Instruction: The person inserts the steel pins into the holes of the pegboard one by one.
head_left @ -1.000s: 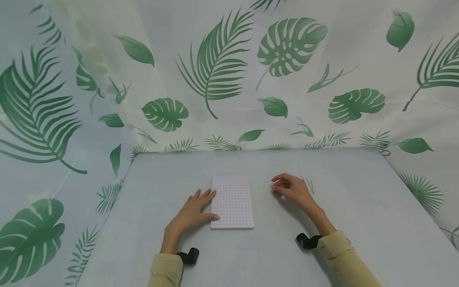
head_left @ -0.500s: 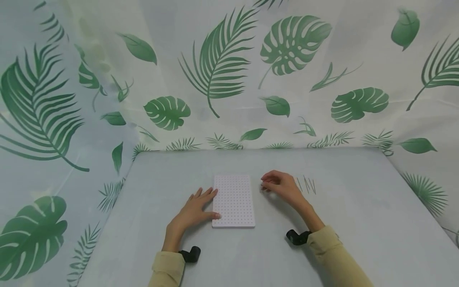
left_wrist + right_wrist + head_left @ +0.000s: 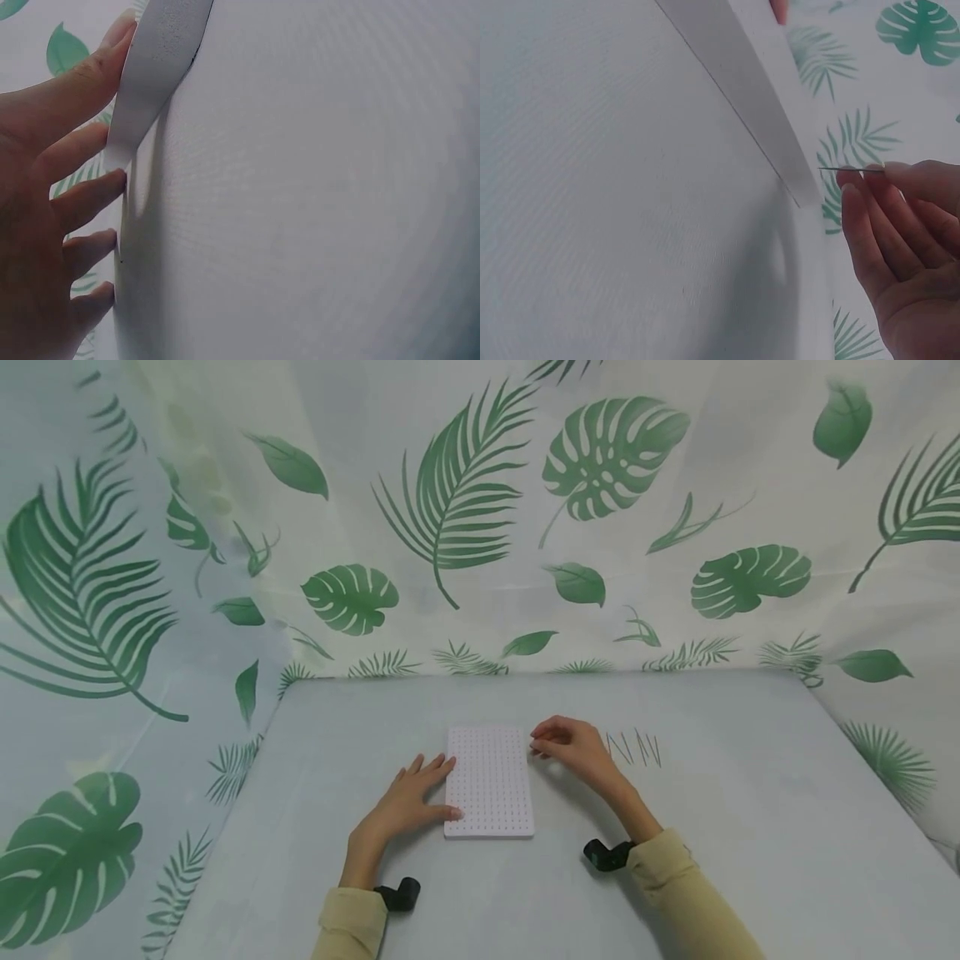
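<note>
A white board dotted with rows of small holes (image 3: 491,785) lies flat on the table. My left hand (image 3: 405,806) rests at its left side, fingers spread, thumb over the top face; the left wrist view shows that thumb (image 3: 90,79) lying along the board's edge. Just beyond the board's upper right edge, my right hand (image 3: 573,752) pinches a thin grey needle (image 3: 847,169) between thumb and fingertips. Seen from the right wrist, the needle's pointed end sticks out toward the board's side (image 3: 757,82).
Several thin needles (image 3: 648,750) lie apart on the pale table (image 3: 720,827), to the right of my right hand. Behind the table's far edge hangs a white cloth with green leaf prints (image 3: 465,510), which also runs along the left and right sides.
My right hand has moved left with the needle, from right of the board to near its upper right edge, uncovering more needles on the table. My left hand keeps its place on the board.
</note>
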A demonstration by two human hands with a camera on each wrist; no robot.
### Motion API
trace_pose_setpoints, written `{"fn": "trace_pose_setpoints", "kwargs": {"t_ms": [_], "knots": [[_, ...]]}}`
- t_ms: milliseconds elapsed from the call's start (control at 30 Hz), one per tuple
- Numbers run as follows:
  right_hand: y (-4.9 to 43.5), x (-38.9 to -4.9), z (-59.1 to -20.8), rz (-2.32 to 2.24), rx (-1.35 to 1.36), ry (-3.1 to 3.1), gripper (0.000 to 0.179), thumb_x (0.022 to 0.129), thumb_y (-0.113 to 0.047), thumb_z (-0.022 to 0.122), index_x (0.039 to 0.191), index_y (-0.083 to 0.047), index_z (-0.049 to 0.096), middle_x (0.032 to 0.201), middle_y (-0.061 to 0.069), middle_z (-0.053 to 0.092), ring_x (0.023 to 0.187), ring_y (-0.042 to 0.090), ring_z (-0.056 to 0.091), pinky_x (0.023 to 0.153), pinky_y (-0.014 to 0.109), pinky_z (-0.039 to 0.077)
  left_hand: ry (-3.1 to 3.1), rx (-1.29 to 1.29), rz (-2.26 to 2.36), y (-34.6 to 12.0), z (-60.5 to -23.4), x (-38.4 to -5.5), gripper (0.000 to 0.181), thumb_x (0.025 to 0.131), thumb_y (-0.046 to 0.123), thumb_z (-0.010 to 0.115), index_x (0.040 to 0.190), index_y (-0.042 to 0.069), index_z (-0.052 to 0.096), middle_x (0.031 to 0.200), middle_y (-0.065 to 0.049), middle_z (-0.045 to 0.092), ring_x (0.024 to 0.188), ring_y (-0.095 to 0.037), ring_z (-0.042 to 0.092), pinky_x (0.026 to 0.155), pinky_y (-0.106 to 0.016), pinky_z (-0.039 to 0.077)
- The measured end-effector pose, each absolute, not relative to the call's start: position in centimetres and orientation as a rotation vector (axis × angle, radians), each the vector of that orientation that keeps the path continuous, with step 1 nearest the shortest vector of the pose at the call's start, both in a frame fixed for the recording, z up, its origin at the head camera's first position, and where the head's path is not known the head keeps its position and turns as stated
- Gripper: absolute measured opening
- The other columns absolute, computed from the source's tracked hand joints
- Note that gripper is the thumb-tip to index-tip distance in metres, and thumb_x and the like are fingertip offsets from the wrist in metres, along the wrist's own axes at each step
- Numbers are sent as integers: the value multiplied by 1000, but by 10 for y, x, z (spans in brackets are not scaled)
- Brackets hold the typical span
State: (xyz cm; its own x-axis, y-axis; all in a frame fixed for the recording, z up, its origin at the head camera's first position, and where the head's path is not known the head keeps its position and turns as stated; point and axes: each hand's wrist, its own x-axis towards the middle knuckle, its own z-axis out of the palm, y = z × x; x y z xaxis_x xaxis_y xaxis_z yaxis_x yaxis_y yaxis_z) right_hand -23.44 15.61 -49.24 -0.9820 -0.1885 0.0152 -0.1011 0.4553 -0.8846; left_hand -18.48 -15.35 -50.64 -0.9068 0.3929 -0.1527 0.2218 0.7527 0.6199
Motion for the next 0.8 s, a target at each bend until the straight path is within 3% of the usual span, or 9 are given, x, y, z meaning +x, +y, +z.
{"fn": "trace_pose_setpoints", "kwargs": {"t_ms": [467, 800], "knots": [[134, -243, -495, -1647, -338, 2549, 15, 94, -10, 75, 107, -2, 73, 97, 10, 78, 87, 21, 76, 79, 37, 63, 2688, 473, 894, -155, -511, -187, 86, 86, 43, 81, 158, 13, 43, 165, -16, 36, 156, -46, 17, 126, -66, 13], [122, -247, -499, -1610, -341, 2573, 14, 94, -12, 75, 106, -5, 74, 97, 8, 78, 86, 17, 75, 77, 30, 61, 2695, 470, 888, -155, -512, -187, 86, 86, 45, 81, 158, 14, 43, 165, -15, 37, 157, -45, 18, 125, -66, 14]]}}
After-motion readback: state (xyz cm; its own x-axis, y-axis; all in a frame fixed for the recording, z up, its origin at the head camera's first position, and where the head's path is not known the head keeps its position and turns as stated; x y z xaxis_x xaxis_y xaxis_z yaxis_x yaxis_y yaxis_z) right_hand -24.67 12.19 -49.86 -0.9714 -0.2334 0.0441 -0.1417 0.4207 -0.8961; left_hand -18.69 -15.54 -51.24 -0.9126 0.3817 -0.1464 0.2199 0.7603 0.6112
